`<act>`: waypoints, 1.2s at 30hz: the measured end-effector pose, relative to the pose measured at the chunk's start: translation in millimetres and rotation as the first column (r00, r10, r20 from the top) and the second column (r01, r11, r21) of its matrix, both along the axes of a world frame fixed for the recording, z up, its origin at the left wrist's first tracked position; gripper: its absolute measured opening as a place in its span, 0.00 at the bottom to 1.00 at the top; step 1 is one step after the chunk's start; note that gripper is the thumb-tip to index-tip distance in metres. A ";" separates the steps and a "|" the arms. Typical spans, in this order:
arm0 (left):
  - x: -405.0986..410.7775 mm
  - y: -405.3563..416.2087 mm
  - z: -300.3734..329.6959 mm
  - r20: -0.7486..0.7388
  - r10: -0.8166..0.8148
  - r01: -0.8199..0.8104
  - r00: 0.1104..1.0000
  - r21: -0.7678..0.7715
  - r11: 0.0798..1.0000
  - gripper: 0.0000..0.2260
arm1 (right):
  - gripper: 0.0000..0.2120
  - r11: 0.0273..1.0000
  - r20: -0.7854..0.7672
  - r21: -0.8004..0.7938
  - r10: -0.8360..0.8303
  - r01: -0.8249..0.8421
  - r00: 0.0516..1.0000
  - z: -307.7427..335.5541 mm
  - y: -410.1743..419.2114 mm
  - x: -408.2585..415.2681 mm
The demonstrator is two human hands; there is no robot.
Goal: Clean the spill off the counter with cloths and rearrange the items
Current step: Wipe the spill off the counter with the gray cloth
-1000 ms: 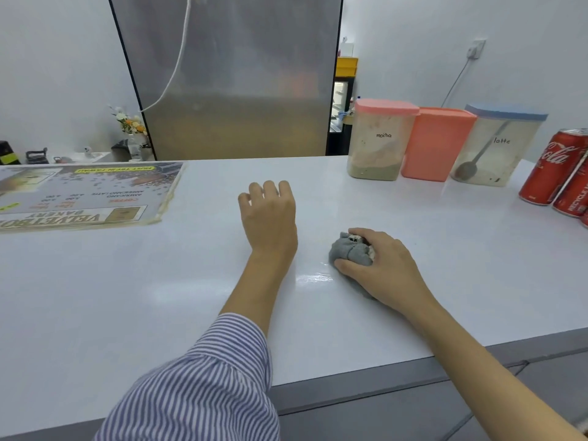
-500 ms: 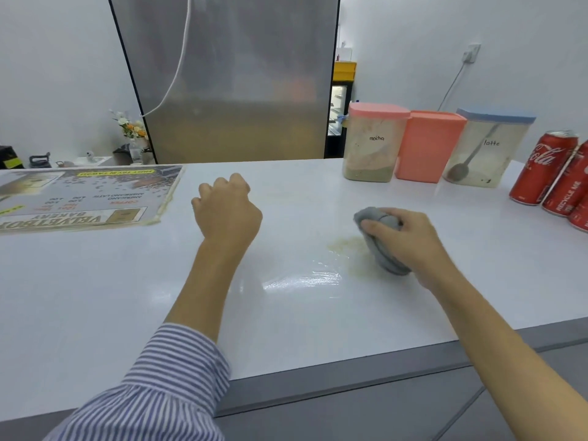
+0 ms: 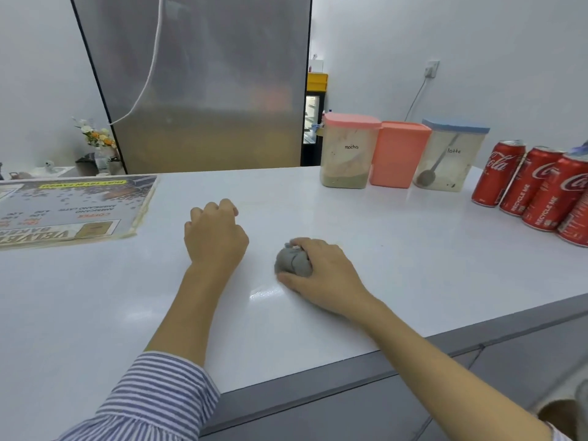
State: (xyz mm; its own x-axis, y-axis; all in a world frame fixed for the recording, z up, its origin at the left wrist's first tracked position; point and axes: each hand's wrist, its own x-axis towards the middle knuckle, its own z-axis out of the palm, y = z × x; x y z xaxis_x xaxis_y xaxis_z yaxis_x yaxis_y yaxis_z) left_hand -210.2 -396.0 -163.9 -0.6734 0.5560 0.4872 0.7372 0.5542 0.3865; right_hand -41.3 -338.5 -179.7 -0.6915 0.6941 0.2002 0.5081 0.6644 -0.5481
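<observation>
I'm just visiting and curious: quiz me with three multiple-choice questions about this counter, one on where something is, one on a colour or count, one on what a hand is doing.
1. Where does the menu sheet lie?
A. the counter's left side
B. beside the cans
C. under the cloth

2. What colour is the lid of the mocha container?
A. blue
B. pink
C. green

3. What is the right hand doing?
A. resting empty
B. lifting a can
C. gripping a bunched grey cloth on the counter

Answers: 1 A, it lies at the far left, away from the Coca-Cola cans. 2 B, its lid is pink; the latte container has the blue one. 3 C, fingers close around the cloth; the left hand holds nothing.
</observation>
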 end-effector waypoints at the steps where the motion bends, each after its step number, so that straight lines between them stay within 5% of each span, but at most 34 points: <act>1: 0.4 -0.1 0.2 0.000 -0.008 0.008 1.000 0.004 1.000 0.15 | 0.22 0.997 -0.033 -0.032 0.073 -0.074 0.997 0.4 1.7 10.7; 3: 0.8 -0.9 0.9 -0.008 -0.023 0.023 1.000 0.014 1.000 0.15 | 0.19 0.996 -0.076 -0.048 0.072 -0.076 0.994 2.4 20.9 29.3; 8: 4.0 1.0 2.8 -0.013 -0.048 0.049 0.999 0.007 0.999 0.17 | 0.18 0.957 -0.037 0.040 -0.286 0.288 0.957 6.4 54.1 17.3; 11: 4.1 2.2 1.3 -0.006 -0.054 0.054 0.999 0.018 0.998 0.19 | 0.16 0.991 -0.092 0.018 -0.132 0.134 0.987 2.8 26.3 0.8; 13: 4.9 2.4 0.3 -0.010 -0.060 0.060 0.998 0.012 0.998 0.20 | 0.15 0.988 -0.176 -0.154 -0.046 0.018 0.983 10.5 19.3 6.2; 15: 7.1 1.9 -0.9 -0.014 -0.074 0.074 0.997 -0.003 0.997 0.20 | 0.13 0.941 -0.286 -0.338 -0.132 0.029 0.949 25.4 34.3 20.0; 21: 9.9 0.7 1.2 -0.075 -0.087 0.090 0.993 0.035 0.995 0.22 | 0.13 0.832 -0.233 -0.312 -0.534 0.458 0.812 22.7 93.0 54.7; 32: 10.1 -4.8 -1.0 -0.024 -0.116 0.117 0.993 0.057 0.991 0.22 | 0.17 1.000 -0.109 -0.006 0.001 -0.002 0.994 6.3 13.6 9.3; 36: 14.6 -5.3 1.2 -0.018 -0.143 0.144 0.990 0.044 0.989 0.22 | 0.20 0.986 -0.038 0.030 -0.161 0.162 0.986 15.7 36.3 30.8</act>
